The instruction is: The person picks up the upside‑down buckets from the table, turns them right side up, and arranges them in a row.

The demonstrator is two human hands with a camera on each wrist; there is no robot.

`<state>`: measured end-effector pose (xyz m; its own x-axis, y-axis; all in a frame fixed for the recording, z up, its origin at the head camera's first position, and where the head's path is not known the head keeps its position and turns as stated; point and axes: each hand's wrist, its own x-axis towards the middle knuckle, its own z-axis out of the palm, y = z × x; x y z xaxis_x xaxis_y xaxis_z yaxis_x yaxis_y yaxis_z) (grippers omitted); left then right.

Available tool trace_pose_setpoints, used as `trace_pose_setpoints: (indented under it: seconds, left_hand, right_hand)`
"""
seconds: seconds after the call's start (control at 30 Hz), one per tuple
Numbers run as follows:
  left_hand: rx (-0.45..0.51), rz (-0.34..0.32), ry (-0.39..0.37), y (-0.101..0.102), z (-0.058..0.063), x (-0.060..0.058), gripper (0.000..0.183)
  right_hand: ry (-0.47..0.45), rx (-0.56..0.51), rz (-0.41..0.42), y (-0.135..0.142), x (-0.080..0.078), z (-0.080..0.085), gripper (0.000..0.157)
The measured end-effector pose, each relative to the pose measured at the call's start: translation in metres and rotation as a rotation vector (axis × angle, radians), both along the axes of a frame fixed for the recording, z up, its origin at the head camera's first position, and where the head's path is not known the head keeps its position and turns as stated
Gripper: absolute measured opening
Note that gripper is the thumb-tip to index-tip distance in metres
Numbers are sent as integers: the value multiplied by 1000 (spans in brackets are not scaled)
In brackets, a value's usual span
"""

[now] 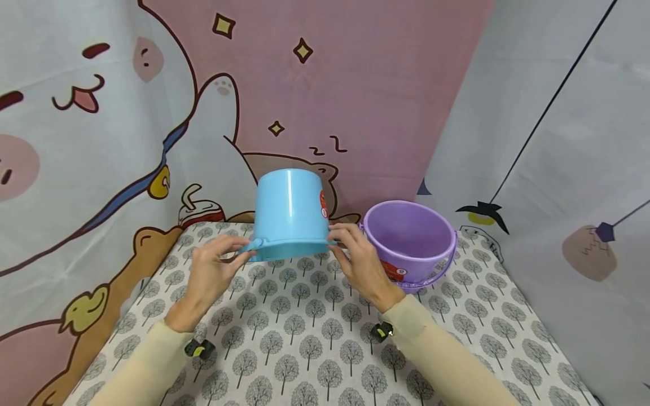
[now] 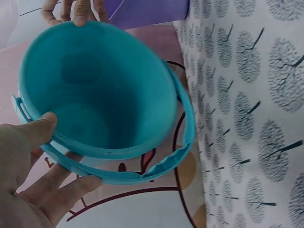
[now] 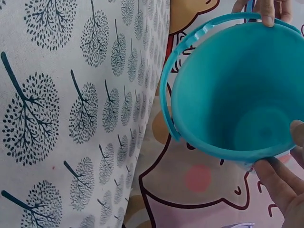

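Note:
A light blue bucket is held bottom-up above the table, its mouth facing down and toward me. My left hand pinches the rim and handle at the left side. In the left wrist view, the left thumb presses the inside of the rim, and other fingers lie along the handle. My right hand pinches the opposite side of the rim, thumb and fingers on either side of it. The bucket's inside shows nothing in it. A red label sits on its right side.
Upright on the table, just beyond my right hand, stands a purple bucket with its handle hanging at the front. A tree-patterned cloth covers the table. Behind it hangs a cartoon-printed curtain, continuing at both sides.

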<state>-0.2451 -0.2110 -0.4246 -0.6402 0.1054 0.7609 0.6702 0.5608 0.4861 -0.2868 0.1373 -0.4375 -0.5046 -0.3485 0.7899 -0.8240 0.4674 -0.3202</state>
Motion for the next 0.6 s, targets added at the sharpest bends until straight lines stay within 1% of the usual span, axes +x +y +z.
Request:
trace_pose_setpoints:
  seconds: [0.23, 0.43, 0.6]
  left_hand:
    - [-24, -6, -61, -3, 18, 1, 29]
    - [-66, 22, -74, -5, 30, 1, 28]
    - [-100, 44, -88, -4, 37, 0, 29]
  right_hand:
    - [11, 8, 17, 1, 3, 9, 25]
    - [-3, -16, 47, 2, 5, 18, 27]
    - [-18, -45, 55, 4, 5, 23, 29]
